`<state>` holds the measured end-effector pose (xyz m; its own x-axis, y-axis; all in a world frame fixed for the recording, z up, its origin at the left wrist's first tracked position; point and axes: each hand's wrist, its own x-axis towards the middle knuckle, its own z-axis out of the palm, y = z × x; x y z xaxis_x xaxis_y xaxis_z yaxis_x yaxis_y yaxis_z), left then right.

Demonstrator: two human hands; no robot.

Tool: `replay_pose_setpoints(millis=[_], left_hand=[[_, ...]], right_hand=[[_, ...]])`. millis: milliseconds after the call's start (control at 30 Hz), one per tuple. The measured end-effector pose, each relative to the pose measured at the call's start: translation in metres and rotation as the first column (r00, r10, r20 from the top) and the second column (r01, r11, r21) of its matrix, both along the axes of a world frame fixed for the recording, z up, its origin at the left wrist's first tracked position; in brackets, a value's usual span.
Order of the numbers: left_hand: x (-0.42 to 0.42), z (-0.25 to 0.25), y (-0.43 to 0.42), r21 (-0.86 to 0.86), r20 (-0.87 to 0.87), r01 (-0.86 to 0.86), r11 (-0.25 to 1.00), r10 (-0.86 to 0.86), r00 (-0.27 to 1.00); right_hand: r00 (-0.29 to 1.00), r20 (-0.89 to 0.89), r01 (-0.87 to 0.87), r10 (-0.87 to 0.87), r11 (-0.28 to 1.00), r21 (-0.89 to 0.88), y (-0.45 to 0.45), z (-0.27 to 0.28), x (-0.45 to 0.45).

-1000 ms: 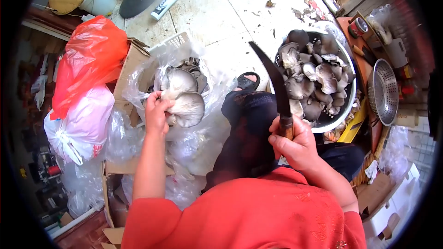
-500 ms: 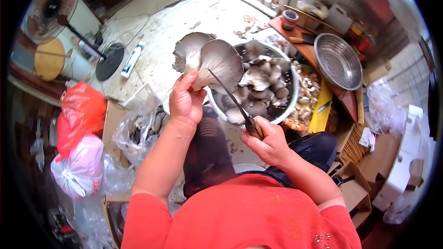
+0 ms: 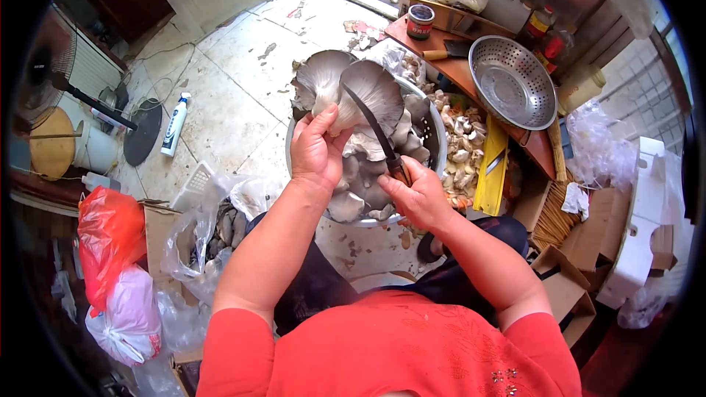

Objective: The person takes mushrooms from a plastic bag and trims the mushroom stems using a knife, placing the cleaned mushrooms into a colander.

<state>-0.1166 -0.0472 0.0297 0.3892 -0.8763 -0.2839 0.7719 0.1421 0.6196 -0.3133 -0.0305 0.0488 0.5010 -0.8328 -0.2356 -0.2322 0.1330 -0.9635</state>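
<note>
A pair of broad grey oyster mushrooms [image 3: 373, 92], gills facing me, is pinched at the stem by my left hand [image 3: 318, 148]. My right hand [image 3: 419, 197] is closed round the wooden handle of a knife [image 3: 373, 121]. Its dark curved blade points up and to the left, in front of the right-hand cap; I cannot tell whether it touches. Below both hands stands a round metal basin [image 3: 442, 143] with many more oyster mushrooms [image 3: 358, 180] in it. The held mushrooms and my hands hide part of the basin.
Cut pieces [image 3: 462, 136] lie on the floor right of the basin, beside a yellow tray [image 3: 491, 176]. A colander [image 3: 512, 81], cleaver [image 3: 450, 50] and jar [image 3: 421, 22] rest on a low wooden table. At left are plastic bags [image 3: 110, 228], a white bottle [image 3: 175, 125] and a fan [image 3: 62, 66].
My view has shifted. The held mushrooms and both hands have moved over the basin, left hand still on the stem and right hand still on the knife.
</note>
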Motion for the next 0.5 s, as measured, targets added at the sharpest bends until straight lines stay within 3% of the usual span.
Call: replay_pose_setpoints(millis=[67, 100, 200, 333, 500], left_hand=[[0.002, -0.004, -0.007, 0.019, -0.012, -0.012, 1.0, 0.012, 1.0], [0.003, -0.006, -0.01, 0.015, -0.02, -0.016, 1.0, 0.017, 1.0], [0.003, -0.015, -0.017, -0.011, -0.02, 0.002, 1.0, -0.002, 1.0], [-0.012, -0.015, -0.018, 0.05, -0.071, 0.037, 0.998, -0.034, 0.997], [-0.017, -0.018, -0.017, 0.084, -0.107, 0.092, 0.992, -0.083, 0.991]], right_hand=[[0.996, 0.083, -0.024, 0.017, 0.996, 0.086, -0.01, -0.007, 0.005], [0.997, 0.072, -0.032, 0.035, 0.999, -0.036, -0.016, -0.017, 0.006], [0.996, 0.086, -0.016, 0.016, 1.0, 0.002, -0.023, -0.02, 0.012], [1.0, -0.003, 0.019, -0.02, 0.988, -0.154, -0.029, -0.031, 0.016], [0.999, -0.051, 0.001, -0.009, 0.989, -0.145, -0.04, -0.037, 0.015]])
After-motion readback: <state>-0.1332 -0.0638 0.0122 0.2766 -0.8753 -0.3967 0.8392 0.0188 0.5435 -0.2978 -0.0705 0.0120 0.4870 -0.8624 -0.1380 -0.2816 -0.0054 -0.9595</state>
